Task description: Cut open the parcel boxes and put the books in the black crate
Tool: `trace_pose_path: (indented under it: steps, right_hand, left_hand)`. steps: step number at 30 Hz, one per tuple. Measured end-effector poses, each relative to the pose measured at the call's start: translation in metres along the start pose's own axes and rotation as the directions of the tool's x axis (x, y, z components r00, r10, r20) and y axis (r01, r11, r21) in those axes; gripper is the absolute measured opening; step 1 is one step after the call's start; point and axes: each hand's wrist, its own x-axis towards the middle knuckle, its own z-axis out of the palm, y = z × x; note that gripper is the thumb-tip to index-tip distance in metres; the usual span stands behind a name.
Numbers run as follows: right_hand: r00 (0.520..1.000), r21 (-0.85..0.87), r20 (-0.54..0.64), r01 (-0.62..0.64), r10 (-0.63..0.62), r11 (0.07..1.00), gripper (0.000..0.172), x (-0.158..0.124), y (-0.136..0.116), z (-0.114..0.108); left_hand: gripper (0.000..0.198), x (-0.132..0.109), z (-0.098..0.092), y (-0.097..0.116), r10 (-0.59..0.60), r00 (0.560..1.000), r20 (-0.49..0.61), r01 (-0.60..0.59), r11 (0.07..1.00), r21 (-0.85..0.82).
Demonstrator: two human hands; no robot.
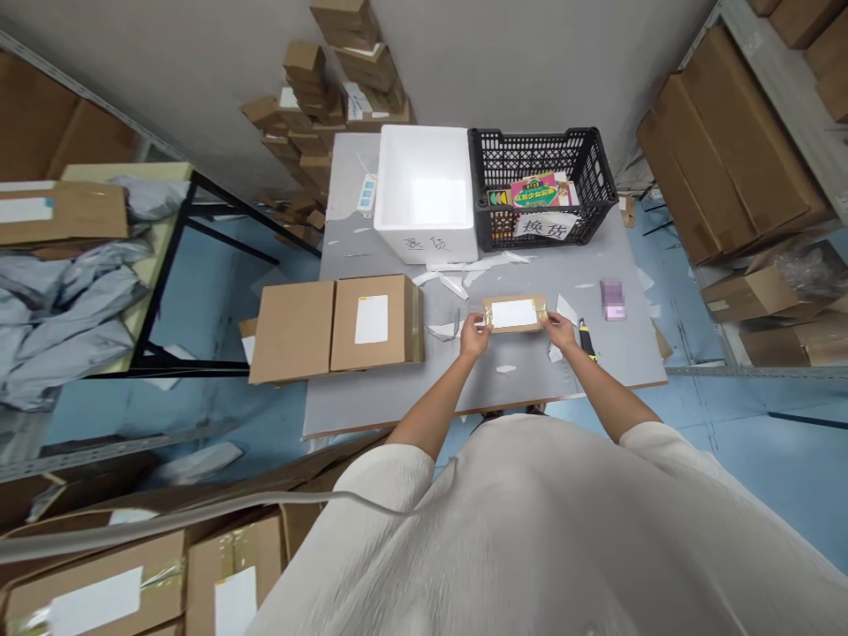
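A small cardboard box [514,328] with a white label and shiny tape at both ends lies level between my hands over the grey table. My left hand [474,336] is closed on its left end. At the opposite end, my right hand [560,331] grips the right edge. Just right of that hand lies a black and yellow utility knife [586,341]. Torn white paper scraps [566,309] lie beside the box. Parts of my fingers are hidden under the box's ends.
A white foam box [427,238] and a black plastic crate [490,225] holding colourful packages stand at the table's back. Two larger cartons [295,331] occupy the left side. A blurred purple item [613,299] lies at right. Shelves with cartons [722,141] flank the table [390,397].
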Motion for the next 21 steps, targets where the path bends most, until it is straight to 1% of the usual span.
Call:
trace_pose_path:
  steps: [2,4,5,7,8,11,13,14,17,19,21]
  right_hand:
    - [1.000,-0.011,0.008,-0.002,0.002,1.000,0.040,0.002,0.000,0.001]
    - [1.000,-0.026,0.007,0.002,-0.002,1.000,0.041,0.004,0.001,0.002]
    - [1.000,-0.028,0.005,0.003,-0.003,1.000,0.041,0.005,0.001,0.003]
    - [1.000,-0.018,0.001,0.005,-0.005,1.000,0.041,0.006,0.003,0.003]
    - [1.000,-0.008,0.002,0.006,-0.006,1.000,0.041,0.006,0.003,0.003]
    - [1.000,0.008,0.010,0.009,-0.009,1.000,0.043,0.007,0.004,0.003]
    - [1.000,0.001,0.009,0.007,-0.007,1.000,0.046,0.007,0.004,0.003]
    - [1.000,-0.007,0.005,0.006,-0.006,1.000,0.047,0.006,0.004,0.003]
    - [1.000,-0.034,-0.007,0.006,-0.007,0.999,0.050,0.002,0.003,0.003]
    - [1.000,-0.049,-0.014,0.007,-0.007,0.999,0.053,-0.002,0.002,0.003]
    - [1.000,-0.047,-0.020,0.000,-0.001,0.999,0.062,-0.008,-0.001,0.005]
  left_hand:
    - [0.037,-0.001,-0.002,0.006,0.038,0.999,-0.004,-0.038,0.998,0.050]
    - [0.044,-0.003,-0.004,0.012,0.137,0.991,-0.005,-0.134,0.979,0.154]
    - [0.047,-0.005,-0.004,0.014,0.201,0.979,0.012,-0.199,0.955,0.221]
    - [0.051,-0.010,-0.003,0.020,0.312,0.946,0.085,-0.322,0.889,0.325]
    - [0.052,-0.012,-0.001,0.023,0.345,0.930,0.129,-0.369,0.864,0.342]
    - [0.056,-0.019,0.009,0.030,0.405,0.874,0.269,-0.477,0.821,0.313]
    - [0.062,-0.022,0.017,0.035,0.420,0.842,0.340,-0.517,0.809,0.279]
    - [0.065,-0.022,0.021,0.036,0.412,0.836,0.363,-0.517,0.812,0.270]
    - [0.076,-0.023,0.030,0.040,0.350,0.851,0.392,-0.471,0.837,0.277]
    - [0.081,-0.022,0.031,0.041,0.318,0.853,0.414,-0.456,0.840,0.294]
    - [0.084,-0.021,0.028,0.041,0.311,0.847,0.431,-0.464,0.828,0.315]
